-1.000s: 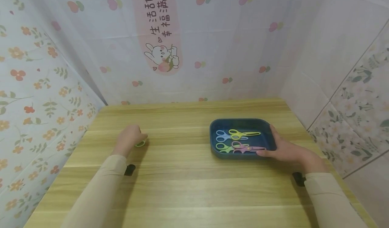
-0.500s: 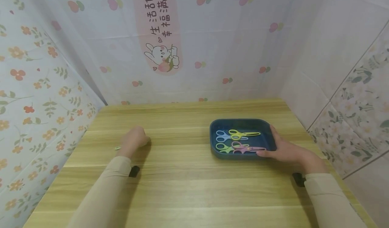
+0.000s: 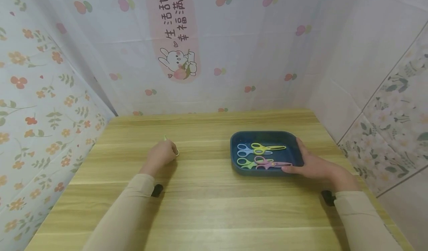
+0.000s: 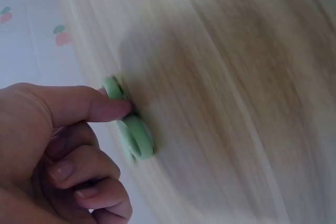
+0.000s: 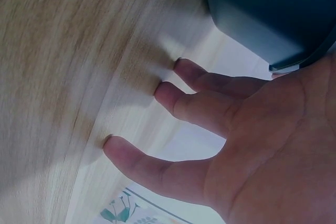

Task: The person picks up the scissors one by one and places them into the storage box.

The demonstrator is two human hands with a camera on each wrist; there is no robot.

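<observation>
My left hand pinches a pair of green scissors between thumb and fingers, low over the left half of the table. The scissors' handle loops show in the left wrist view; in the head view the hand hides most of them. My right hand grips the right end of a dark blue tray, thumb over the front rim. Its other fingers reach down to the tabletop in the right wrist view. Inside the tray lie blue scissors, yellow scissors, green scissors and pink scissors.
The wooden table ends at a printed curtain behind. A flowered cloth hangs on the left side, and a pale patterned wall stands on the right.
The left hand has moved right, turning the green scissors on the way, so that a handle loop now shows at its right side. The right hand and tray have stayed in place.
</observation>
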